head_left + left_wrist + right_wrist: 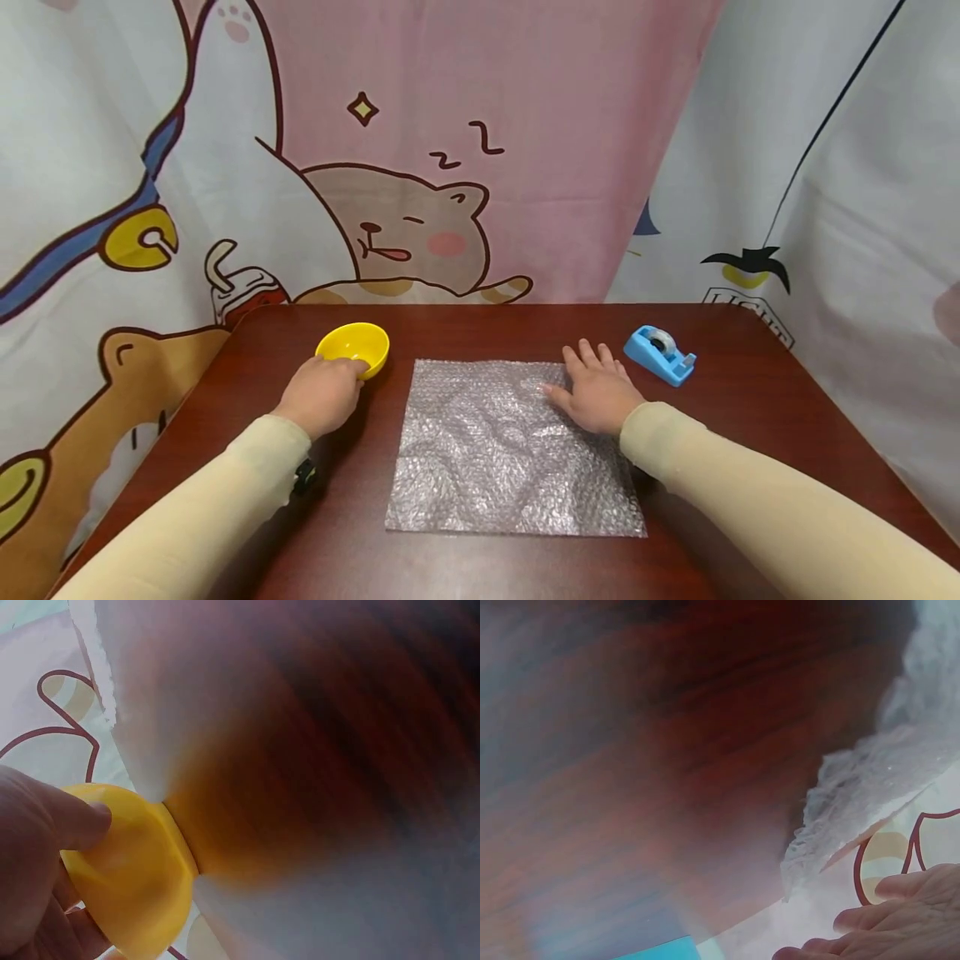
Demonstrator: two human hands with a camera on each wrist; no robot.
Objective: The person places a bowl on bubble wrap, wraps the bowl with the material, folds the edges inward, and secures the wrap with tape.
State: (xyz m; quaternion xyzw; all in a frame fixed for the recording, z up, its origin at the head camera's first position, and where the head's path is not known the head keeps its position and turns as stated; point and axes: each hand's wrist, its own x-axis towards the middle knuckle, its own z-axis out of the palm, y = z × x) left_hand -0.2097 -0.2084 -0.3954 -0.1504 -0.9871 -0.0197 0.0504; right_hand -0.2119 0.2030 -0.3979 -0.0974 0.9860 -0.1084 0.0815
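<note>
The yellow bowl (pixel 356 342) lies beyond the left grip (pixel 324 393) pinching its rim.

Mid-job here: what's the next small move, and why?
Probably lift the yellow bowl onto the middle of the bubble wrap: the left hand grips the bowl, the wrap lies spread out beside it, and the right hand is open over the wrap's far right corner.

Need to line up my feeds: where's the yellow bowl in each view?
Head: yellow bowl left of centre, held by the left hand.
Left wrist: lower left, in that hand's grip.
Right wrist: not in it.
Shared landmark: the brown table, in all three views.
</note>
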